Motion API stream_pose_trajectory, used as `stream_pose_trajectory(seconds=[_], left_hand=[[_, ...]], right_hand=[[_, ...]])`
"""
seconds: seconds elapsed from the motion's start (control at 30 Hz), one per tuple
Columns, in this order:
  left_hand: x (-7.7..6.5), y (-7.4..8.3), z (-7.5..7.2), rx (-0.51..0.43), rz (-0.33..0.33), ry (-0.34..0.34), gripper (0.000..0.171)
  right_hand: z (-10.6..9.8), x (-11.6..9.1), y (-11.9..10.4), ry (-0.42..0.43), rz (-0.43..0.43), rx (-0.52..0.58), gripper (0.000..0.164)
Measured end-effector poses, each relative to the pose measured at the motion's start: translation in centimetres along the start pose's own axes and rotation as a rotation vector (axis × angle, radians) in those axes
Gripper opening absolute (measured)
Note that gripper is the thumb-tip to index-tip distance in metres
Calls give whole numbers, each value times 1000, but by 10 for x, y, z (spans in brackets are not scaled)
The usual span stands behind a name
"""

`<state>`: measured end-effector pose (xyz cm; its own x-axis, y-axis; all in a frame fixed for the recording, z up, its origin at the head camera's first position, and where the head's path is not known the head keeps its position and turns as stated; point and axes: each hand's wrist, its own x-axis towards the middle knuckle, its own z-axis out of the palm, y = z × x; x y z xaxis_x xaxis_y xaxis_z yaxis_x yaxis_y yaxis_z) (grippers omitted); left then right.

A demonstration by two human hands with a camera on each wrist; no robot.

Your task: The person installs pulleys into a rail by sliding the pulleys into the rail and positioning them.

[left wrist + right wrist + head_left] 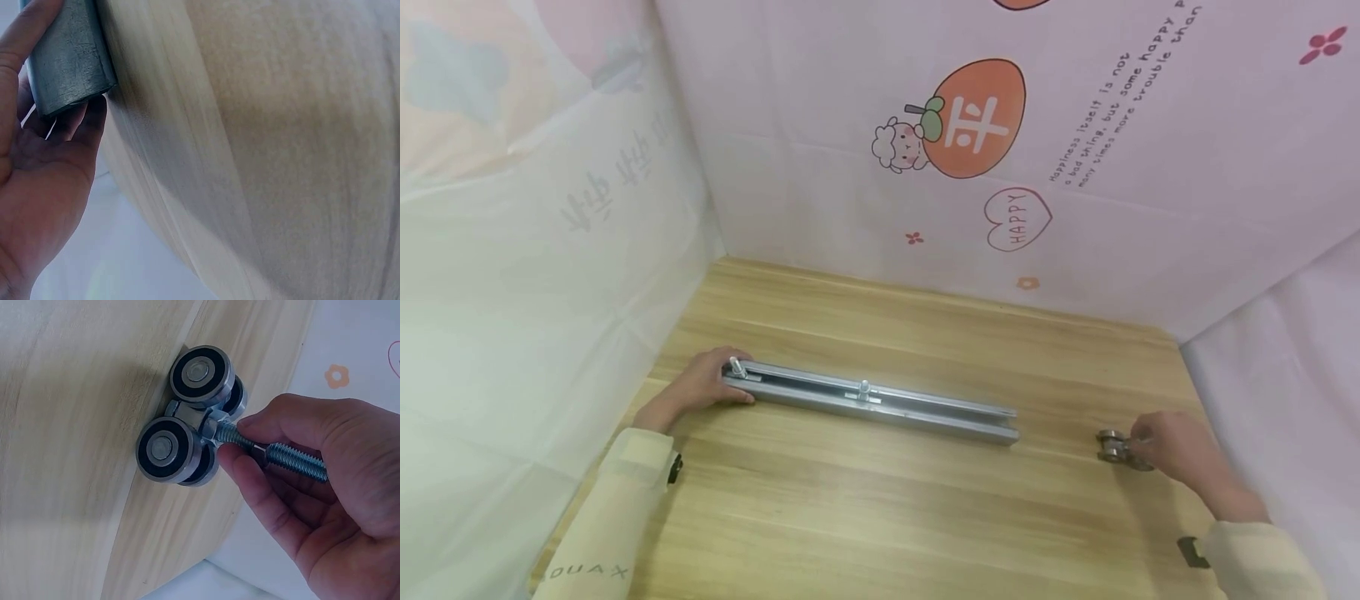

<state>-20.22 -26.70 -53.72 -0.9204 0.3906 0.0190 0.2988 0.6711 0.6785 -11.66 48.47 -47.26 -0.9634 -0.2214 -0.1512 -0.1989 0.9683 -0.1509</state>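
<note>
A grey metal C-channel track [940,421] lies on the wooden table with its slot facing up. Two bolts stand up from the slot, one bolt [737,367] at the left end and another bolt [864,389] around the middle. My left hand [706,380] grips the track's left end, thumb on one side and fingers on the other; the left wrist view shows the track end [72,62] between them. At the right, my right hand [312,456] pinches the threaded bolt of a four-wheeled roller trolley [164,448]. Its wheels are at the tabletop, apart from the track's right end.
The wooden tabletop [850,508] extends around the track. Printed white cloth [820,183] rises behind the table's far edge, with more cloth hanging at the left and right sides. A dark strap piece [1193,552] shows by the right sleeve.
</note>
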Motion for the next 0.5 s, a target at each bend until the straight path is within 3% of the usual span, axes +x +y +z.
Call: stream_pose_trajectory(seconds=[0.23,0.5], left_hand=[[-1,1,-1,4,3,2,67],[-1,0,0,-2,-6,0,68]], right_hand=[[-4,1,-23,-50,10,46,8],[-4,7,-47,11,-65,39,8]])
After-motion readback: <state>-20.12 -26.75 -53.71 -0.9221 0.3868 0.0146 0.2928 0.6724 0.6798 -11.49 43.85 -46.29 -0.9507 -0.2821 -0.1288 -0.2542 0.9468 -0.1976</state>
